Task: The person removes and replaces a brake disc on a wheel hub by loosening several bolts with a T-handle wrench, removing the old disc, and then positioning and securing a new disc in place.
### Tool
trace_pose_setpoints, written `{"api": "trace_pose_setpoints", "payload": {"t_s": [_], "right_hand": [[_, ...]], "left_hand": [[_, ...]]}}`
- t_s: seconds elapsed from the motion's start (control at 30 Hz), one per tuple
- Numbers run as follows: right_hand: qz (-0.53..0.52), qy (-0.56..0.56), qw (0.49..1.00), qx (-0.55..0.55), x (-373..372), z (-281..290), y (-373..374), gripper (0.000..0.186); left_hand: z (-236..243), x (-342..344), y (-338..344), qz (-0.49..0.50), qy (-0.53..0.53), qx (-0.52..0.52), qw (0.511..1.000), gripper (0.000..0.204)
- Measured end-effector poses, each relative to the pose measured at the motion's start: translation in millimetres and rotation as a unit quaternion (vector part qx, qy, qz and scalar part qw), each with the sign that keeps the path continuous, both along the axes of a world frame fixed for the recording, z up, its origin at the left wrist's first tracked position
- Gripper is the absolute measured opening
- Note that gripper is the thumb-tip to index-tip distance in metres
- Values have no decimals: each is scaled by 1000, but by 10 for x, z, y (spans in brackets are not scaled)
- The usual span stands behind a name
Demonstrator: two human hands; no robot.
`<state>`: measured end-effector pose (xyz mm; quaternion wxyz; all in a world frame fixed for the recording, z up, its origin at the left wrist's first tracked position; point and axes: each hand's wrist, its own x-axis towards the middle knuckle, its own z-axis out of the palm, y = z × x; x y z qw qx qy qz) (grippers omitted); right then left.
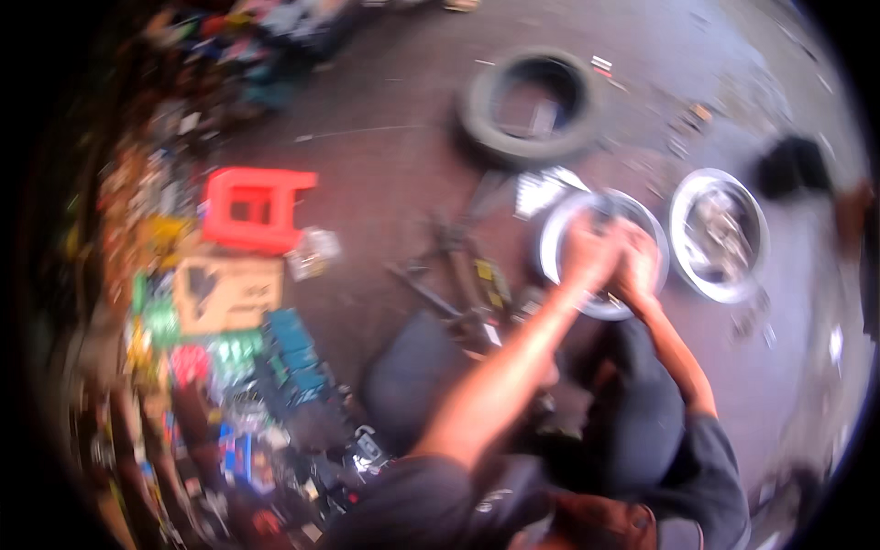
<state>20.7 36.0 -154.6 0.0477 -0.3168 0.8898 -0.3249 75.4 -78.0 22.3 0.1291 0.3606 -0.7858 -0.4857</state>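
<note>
While the head view is badly motion-blurred, both hands read clearly enough: left hand [588,257] and right hand [639,261] meet over a silver-rimmed round basin [552,243], fingers bunched at a small dark piece [602,207]. Grip state: fingers look curled, but can't tell whether either one actually grasps the piece. Piece sits at the far end of the fingertips, above the basin, slightly nearer the left hand; its long axis is lost in blur. Basin lies directly below both hands, on the brown floor [394,183]. Second basin [676,229] with metal parts [721,234] is just beside it, right. Tyre [530,149] lies beyond; long-handled tools [463,270] left of the hands; red stool [220,206] farther left. Writing: cardboard box [243,302] carries dark print, illegible; no brand or label readable anywhere.
</note>
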Motion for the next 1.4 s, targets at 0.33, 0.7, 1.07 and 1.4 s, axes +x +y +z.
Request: {"api": "trace_pose_setpoints", "payload": {"t_s": [0.33, 0.7, 1.07, 1.4], "right_hand": [[-3, 53, 984, -168, -67, -618, -6, 51], [-23, -59, 989, -134, 15, -778, -72, 22], [-77, -112, 953, -270, 92, -555, -172, 43], [107, -254, 948, -162, 361, 176, 539, 55]], "left_hand": [[-47, -302, -98, -255, -212, -101, 938, 38], [-251, -401, -185, -561, -114, -483, 662, 22], [-478, 280, 170, 83, -35, 108, 990, 81], [-655, -215, 404, 94, 87, 282, 951, 35]]}}
